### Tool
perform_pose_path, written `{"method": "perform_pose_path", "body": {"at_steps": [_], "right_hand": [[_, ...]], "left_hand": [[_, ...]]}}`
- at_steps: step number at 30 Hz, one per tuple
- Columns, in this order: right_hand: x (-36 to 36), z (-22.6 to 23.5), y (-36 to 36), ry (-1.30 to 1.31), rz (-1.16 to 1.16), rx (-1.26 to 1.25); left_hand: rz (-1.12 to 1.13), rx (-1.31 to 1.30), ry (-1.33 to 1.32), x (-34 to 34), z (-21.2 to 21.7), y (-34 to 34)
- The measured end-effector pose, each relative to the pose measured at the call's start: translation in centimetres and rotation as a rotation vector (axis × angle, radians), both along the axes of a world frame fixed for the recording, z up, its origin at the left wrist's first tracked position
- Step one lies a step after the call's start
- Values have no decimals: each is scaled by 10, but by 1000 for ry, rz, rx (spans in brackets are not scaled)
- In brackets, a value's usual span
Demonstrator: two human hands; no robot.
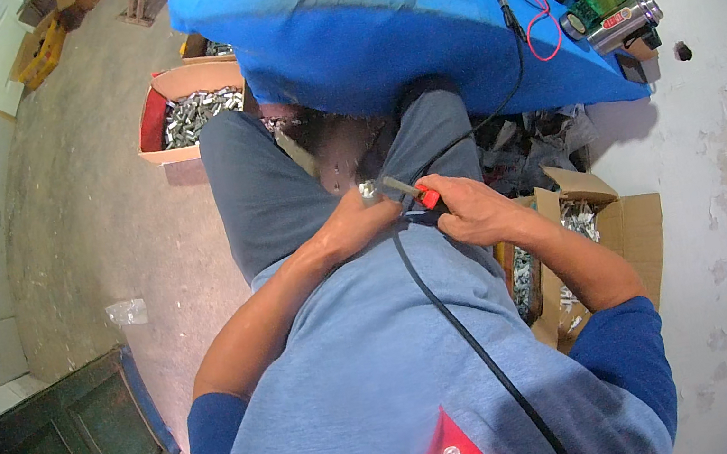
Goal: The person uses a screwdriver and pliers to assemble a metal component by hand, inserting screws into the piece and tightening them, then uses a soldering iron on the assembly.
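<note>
On my feed the scene is fairly bright, though I cannot tell where the light comes from; the pale wall [710, 169] on the right comes through light, and a patch at the lower left burns out to white; shade gathers under the blue cloth [334, 49] and darkens the lower right of the shirt [356, 353]; the steel flask [623, 27] catches glints; fine detail looks soft to me around the left hand [360, 220] and right hand [473, 209]; straight edges bow toward the rim, and black fills my corners.
</note>
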State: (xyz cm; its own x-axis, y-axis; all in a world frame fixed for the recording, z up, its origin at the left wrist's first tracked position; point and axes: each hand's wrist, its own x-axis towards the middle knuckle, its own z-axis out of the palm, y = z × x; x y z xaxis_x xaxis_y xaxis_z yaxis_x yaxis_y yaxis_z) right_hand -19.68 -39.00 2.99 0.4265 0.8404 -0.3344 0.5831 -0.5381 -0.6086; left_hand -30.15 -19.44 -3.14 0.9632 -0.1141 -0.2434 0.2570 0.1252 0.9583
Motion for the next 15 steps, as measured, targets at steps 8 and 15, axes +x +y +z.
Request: {"method": "perform_pose_path", "body": {"at_steps": [8, 15], "right_hand": [[-10, -3, 10, -296, 40, 15], [-16, 1, 15, -336, 16, -91]], "left_hand": [[-8, -80, 18, 3, 7, 3], [12, -78, -34, 4, -9, -1]]}}
